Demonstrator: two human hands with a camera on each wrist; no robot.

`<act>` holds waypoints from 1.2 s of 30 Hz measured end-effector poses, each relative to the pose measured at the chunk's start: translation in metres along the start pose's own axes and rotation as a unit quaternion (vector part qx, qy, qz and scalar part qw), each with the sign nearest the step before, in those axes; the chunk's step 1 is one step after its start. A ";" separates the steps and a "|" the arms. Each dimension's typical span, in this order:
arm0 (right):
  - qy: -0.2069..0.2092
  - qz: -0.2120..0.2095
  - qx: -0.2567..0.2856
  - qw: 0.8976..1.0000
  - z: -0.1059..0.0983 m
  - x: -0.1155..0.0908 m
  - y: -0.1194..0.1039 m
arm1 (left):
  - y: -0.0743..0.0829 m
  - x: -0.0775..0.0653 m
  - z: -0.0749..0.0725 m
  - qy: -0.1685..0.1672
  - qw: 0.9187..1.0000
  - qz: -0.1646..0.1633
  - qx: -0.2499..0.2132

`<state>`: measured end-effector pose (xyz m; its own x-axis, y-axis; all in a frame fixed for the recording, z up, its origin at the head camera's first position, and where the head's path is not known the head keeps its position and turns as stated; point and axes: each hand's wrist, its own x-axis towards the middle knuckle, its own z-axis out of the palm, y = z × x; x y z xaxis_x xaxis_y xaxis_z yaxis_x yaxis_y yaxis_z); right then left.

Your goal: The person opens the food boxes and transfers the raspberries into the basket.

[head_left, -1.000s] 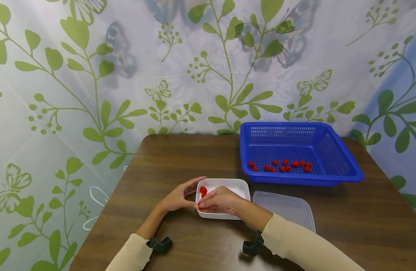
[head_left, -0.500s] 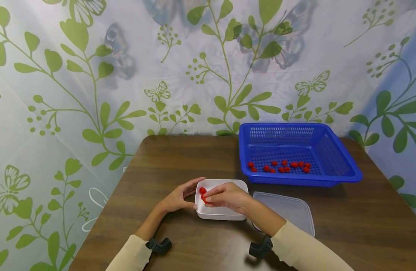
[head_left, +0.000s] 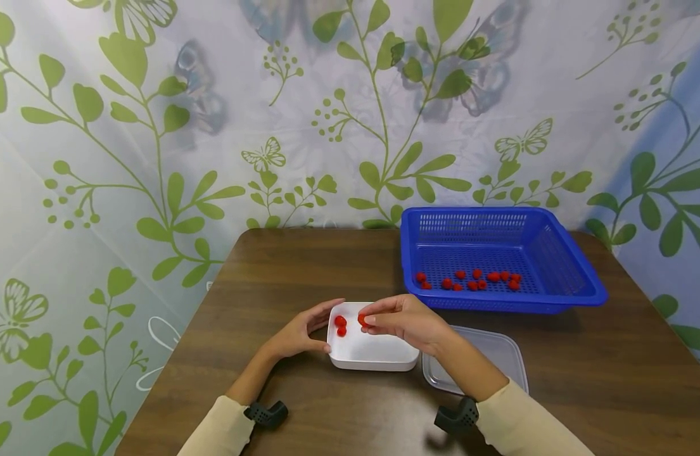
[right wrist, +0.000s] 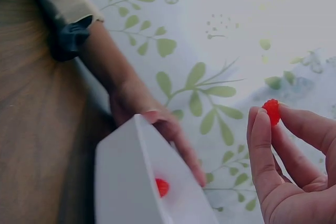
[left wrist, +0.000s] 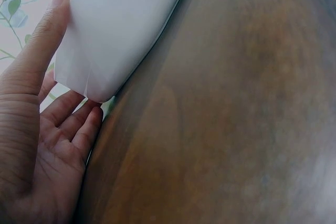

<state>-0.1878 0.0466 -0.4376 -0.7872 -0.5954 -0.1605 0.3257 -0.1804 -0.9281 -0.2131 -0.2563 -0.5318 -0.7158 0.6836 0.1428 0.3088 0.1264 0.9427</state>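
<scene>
A raspberry (head_left: 363, 320) is pinched between the thumb and fingertips of my right hand (head_left: 409, 323), above the white container (head_left: 372, 365). In the right wrist view the pinched raspberry (right wrist: 271, 112) shows its bumpy surface. Two more raspberries (head_left: 341, 326) lie inside the container at its left end. My left hand (head_left: 298, 330) grips that left end, thumb at the near corner and fingers round the far side. From the left wrist, the thumb (left wrist: 50, 30) and fingers are seen on either side of the container's white wall (left wrist: 121, 30).
A blue perforated basket (head_left: 578, 253) stands at the back right, with several raspberries (head_left: 472, 285) along its near side. A translucent lid (head_left: 492, 351) lies right of the container, partly under the right forearm. A patterned cloth (head_left: 304, 114) hangs behind the brown table (head_left: 327, 411).
My right hand has lifted a raspberry from the left end of the container and moved right and up with it. The left hand has stayed at the container.
</scene>
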 end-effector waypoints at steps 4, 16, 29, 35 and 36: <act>0.009 -0.007 -0.008 1.000 -0.003 -0.008 -0.012 | 0.001 0.001 0.000 -0.001 1.000 0.006 0.002; 0.041 -0.042 0.005 0.998 -0.021 -0.018 -0.029 | 0.001 0.001 0.000 -0.005 1.000 0.004 0.007; 0.053 -0.079 0.026 0.995 -0.038 -0.025 -0.046 | 0.024 0.000 0.006 -0.002 1.000 0.002 -0.006; 0.051 -0.112 0.036 0.992 -0.048 -0.030 -0.051 | 0.014 0.000 0.005 -0.001 1.000 0.008 0.010; 0.052 -0.115 0.039 0.991 -0.050 -0.031 -0.052 | 0.013 0.000 0.005 -0.001 1.000 0.006 0.011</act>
<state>-0.2064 0.1135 -0.4007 -0.8939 -0.4479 0.0152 0.1671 -0.3644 -0.9161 -0.2061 -0.2510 -0.5215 -0.7110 0.6860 0.1544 0.3321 0.1339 0.9337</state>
